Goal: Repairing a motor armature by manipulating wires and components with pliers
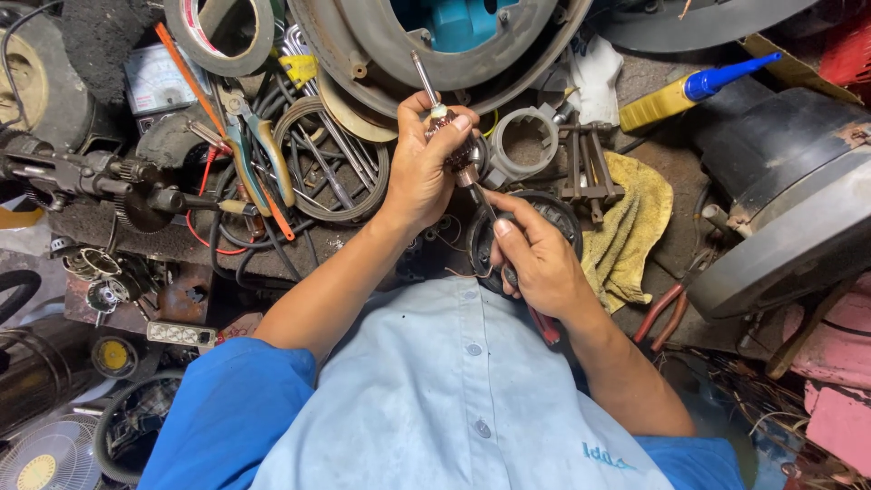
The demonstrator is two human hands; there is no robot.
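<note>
Even, soft daylight; sharp focus; edges slightly bowed; corners dim.

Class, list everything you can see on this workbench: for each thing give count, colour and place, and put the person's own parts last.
motor armature: one, copper and steel, held upright at centre
screwdriver: one, red handle, tip against the armature
tape roll: one, beige, top left
pliers: one, green handles, left of centre
glue bottle: one, yellow with blue nozzle, top right
cloth: one, yellow, right of centre
left hand: gripping the armature
right hand: gripping the screwdriver
</note>
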